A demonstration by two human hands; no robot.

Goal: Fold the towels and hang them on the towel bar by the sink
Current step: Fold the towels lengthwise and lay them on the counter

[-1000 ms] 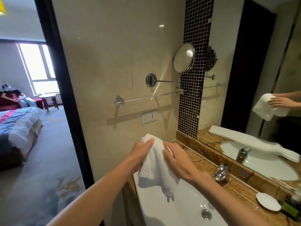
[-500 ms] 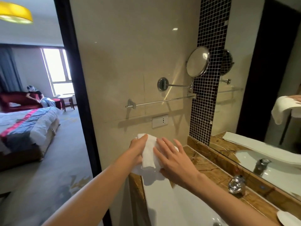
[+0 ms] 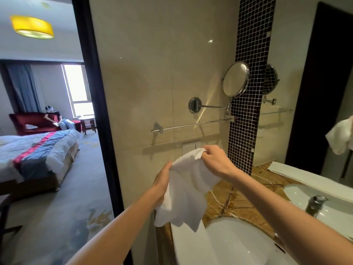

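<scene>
A small white towel [image 3: 186,190] hangs folded between both hands, in the air over the sink's left edge. My left hand [image 3: 162,183] grips its left upper edge. My right hand [image 3: 214,159] pinches the top right corner, raised a bit higher. The chrome towel bar [image 3: 194,124] runs along the beige wall above and behind the towel, bare. The towel's lower part dangles loose in uneven folds.
A round swivel mirror [image 3: 236,79] on an arm juts out just above the bar's right end. A wall socket [image 3: 191,147] sits under the bar. The white sink [image 3: 229,243] and brown marble counter [image 3: 225,199] lie below; the faucet [image 3: 315,205] is right. An open doorway [image 3: 91,111] is left.
My hands lifted the towel toward the bar and pulled apart. My right hand went from lying flat on the towel to pinching its top corner. The towel now hangs spread wider.
</scene>
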